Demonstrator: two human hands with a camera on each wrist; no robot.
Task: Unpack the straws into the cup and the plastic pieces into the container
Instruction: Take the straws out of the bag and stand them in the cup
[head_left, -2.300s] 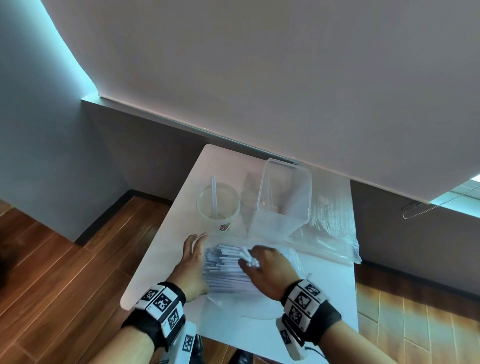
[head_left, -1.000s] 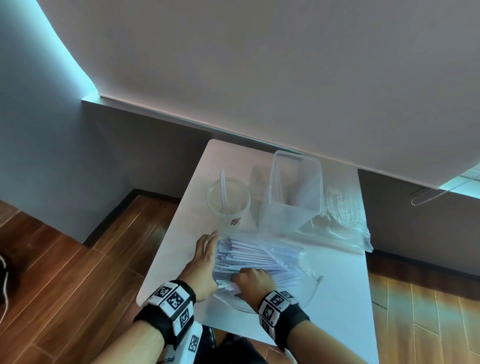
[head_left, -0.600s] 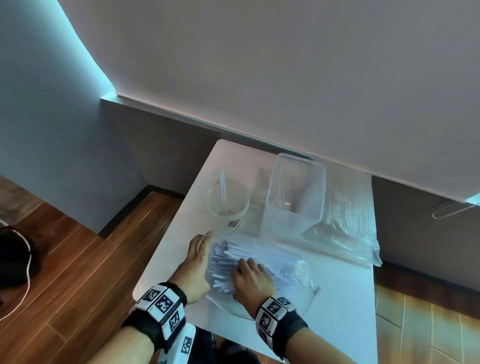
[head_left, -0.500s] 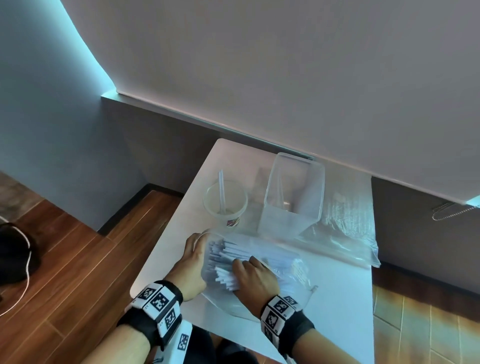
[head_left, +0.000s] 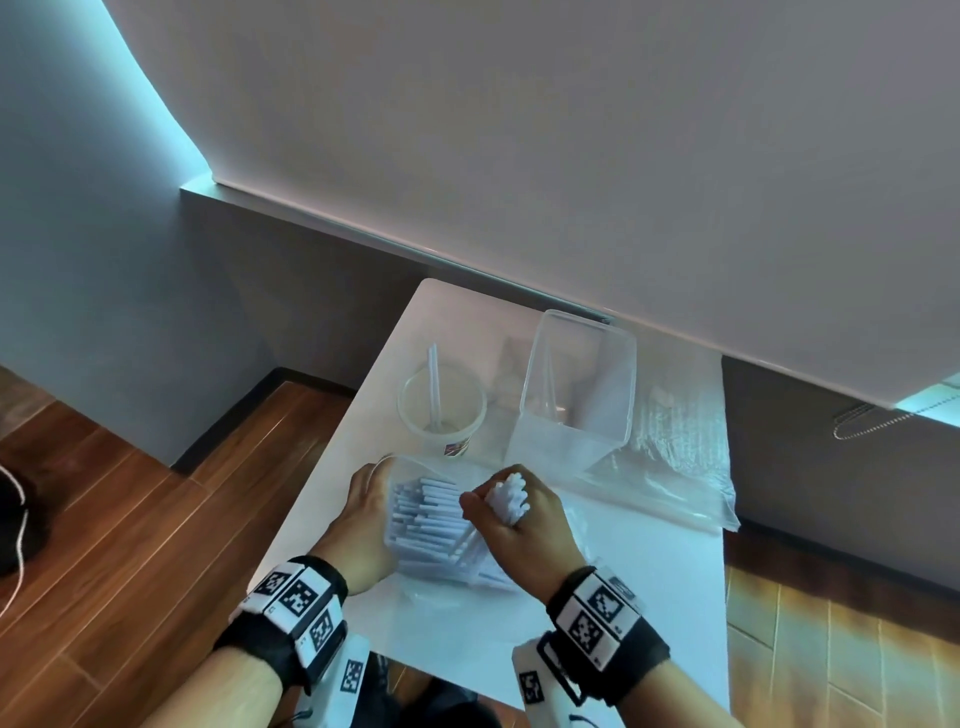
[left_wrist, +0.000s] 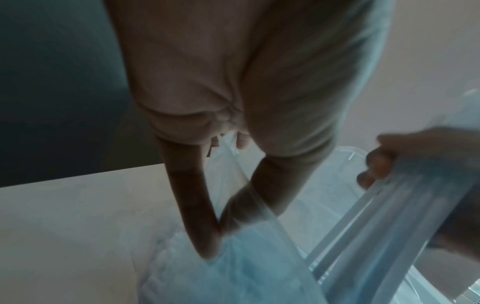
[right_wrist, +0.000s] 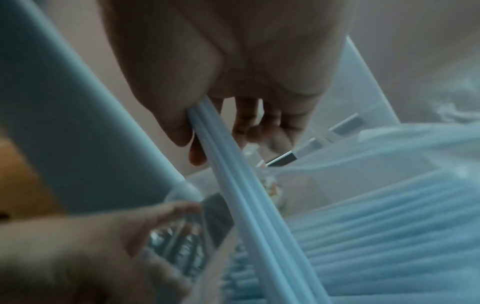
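On the white surface (head_left: 649, 582) I see my left hand (head_left: 363, 525) pinching the clear bag (head_left: 415, 597) open. My right hand (head_left: 524, 535) is curled round a bunch of straws (head_left: 506, 499). Behind stand the cup (head_left: 441, 410), then the container (head_left: 576, 384).

White table (head_left: 332, 519) bears a clear cup (head_left: 441, 410), a clear container (head_left: 576, 389), an opened straw bag (head_left: 421, 519) and another clear bag (head_left: 675, 467).
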